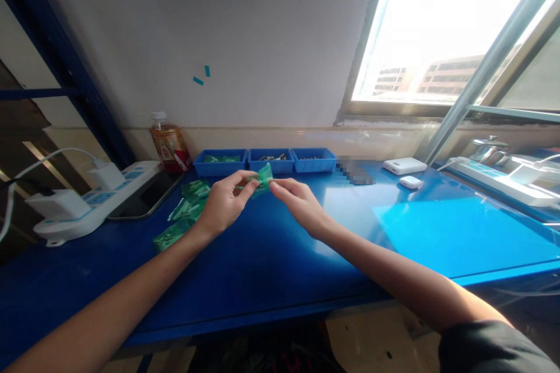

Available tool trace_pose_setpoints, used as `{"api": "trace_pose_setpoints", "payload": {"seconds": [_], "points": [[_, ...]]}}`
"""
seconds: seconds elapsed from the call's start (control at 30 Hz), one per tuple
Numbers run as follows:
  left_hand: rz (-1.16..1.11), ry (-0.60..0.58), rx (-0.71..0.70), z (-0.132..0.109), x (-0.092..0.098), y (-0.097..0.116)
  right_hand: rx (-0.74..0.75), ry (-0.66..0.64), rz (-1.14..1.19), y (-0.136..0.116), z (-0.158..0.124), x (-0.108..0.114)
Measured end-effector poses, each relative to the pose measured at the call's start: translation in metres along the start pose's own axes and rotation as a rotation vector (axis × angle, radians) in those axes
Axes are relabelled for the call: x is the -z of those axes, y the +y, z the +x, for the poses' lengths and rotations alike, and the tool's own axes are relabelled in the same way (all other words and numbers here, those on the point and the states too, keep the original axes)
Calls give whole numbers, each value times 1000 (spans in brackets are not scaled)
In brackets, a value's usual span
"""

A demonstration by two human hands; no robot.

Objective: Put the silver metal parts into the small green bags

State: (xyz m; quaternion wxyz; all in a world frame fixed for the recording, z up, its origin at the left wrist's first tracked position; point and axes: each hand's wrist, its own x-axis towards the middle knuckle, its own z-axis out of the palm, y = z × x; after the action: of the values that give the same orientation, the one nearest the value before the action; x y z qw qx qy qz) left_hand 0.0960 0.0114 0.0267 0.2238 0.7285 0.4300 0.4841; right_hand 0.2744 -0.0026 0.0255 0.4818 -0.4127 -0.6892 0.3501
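Observation:
Both of my hands meet above the blue table, pinching one small green plastic bag between them. My left hand grips its left edge with thumb and fingers closed. My right hand pinches its right edge. Whatever is inside the bag is too small to make out. A pile of more green bags lies on the table just left of my left hand.
Three blue bins stand in a row at the back, holding green bags and small parts. A bottle, a white power strip with chargers and a tablet sit at the left. White devices lie at the right near a window.

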Motion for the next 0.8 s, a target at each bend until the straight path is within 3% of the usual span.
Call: {"api": "trace_pose_setpoints", "payload": {"seconds": [0.1,0.17,0.2,0.27,0.37,0.43,0.53,0.6,0.7,0.8], "points": [[240,-97,-312,-4,-2,-3,-284,-3,346,-4,3,-1],[258,-166,-406,-6,-5,-4,-292,16,385,0,4,0],[225,-188,-387,-6,-7,-3,-252,31,340,4,5,0],[64,-210,-209,-4,-10,-1,-110,73,156,13,6,0],[-345,-175,271,-1,-10,6,211,106,-227,24,6,1],[-561,-145,547,1,-8,9,409,63,-468,27,5,1],[-681,-130,737,7,-4,4,564,-22,-691,28,3,0],[-621,-100,687,18,2,-6,609,-24,-764,27,1,-1],[-240,44,363,45,17,-25,634,3,-799,22,-2,-2],[-85,74,228,73,43,-42,616,-15,-781,15,-6,-3]]}}
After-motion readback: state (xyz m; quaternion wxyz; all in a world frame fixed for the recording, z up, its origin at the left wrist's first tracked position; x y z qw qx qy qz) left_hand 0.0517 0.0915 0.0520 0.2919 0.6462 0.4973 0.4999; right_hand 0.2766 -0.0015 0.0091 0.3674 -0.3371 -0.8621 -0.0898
